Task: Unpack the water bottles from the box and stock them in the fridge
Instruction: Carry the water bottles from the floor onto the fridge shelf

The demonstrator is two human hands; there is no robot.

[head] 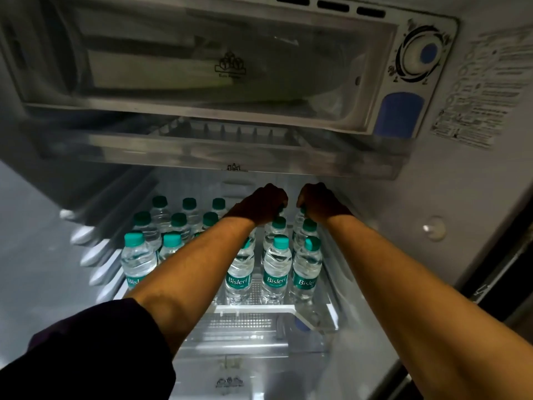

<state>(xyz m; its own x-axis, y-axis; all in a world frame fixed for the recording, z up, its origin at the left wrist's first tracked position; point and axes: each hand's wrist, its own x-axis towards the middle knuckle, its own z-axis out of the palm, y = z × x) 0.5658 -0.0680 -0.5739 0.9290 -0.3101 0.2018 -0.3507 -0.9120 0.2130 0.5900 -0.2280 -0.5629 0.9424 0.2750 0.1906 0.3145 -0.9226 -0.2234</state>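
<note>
At the shelf's back, both hands curled over bottle caps

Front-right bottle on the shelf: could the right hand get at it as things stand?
Probably yes. The front-right bottle stands at the shelf edge with its cap clear, but the right hand grips a bottle cap at the back and must let go first.

We're in dim light here, the brightest glow at the back of the fridge; both hands fall into shadow, and the edges bend and smear.
</note>
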